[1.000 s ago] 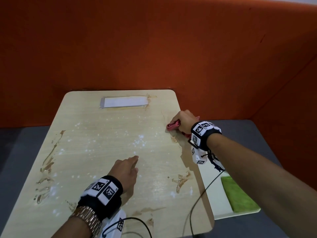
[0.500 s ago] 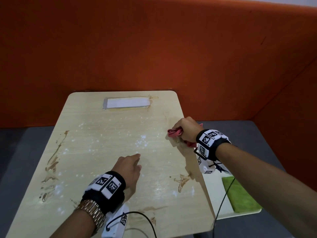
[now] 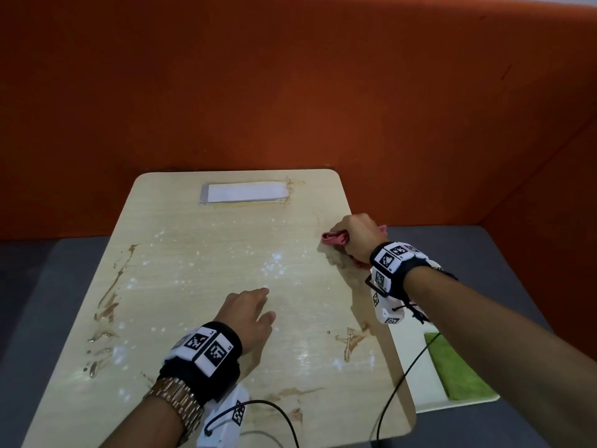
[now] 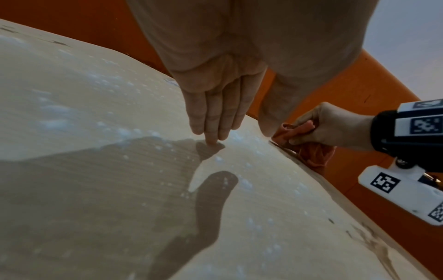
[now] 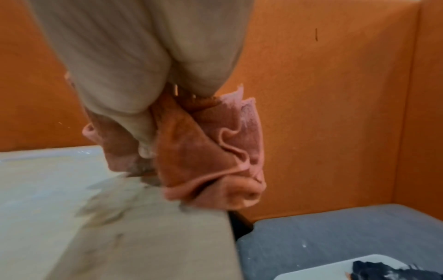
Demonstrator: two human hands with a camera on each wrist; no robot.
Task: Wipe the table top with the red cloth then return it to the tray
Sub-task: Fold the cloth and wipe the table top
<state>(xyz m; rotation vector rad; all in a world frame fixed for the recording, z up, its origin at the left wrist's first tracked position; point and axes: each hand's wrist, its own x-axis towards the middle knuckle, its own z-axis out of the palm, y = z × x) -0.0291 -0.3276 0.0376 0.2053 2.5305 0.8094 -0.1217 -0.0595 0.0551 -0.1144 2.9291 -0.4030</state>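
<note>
Orange padded walls (image 3: 290,92) enclose the pale wooden table top (image 3: 210,270), which carries brown smears and scattered white specks. Relative to the table top: the right hand (image 3: 357,236) sits at its right edge, fingers curled tight round the bunched red cloth (image 3: 336,238), which presses on a brown smear while part of it hangs over the edge. The left hand (image 3: 248,313) rests near the table top's centre, fingers straight, tips touching the surface — holding nothing. A white tray (image 3: 416,376) lies low beside the table top's right edge, bearing a green cloth (image 3: 458,370). Risk: with the cloth bunched, contact is small, so strokes may smear rather than lift; the overhanging part could drag residue off the edge towards the tray.
</note>
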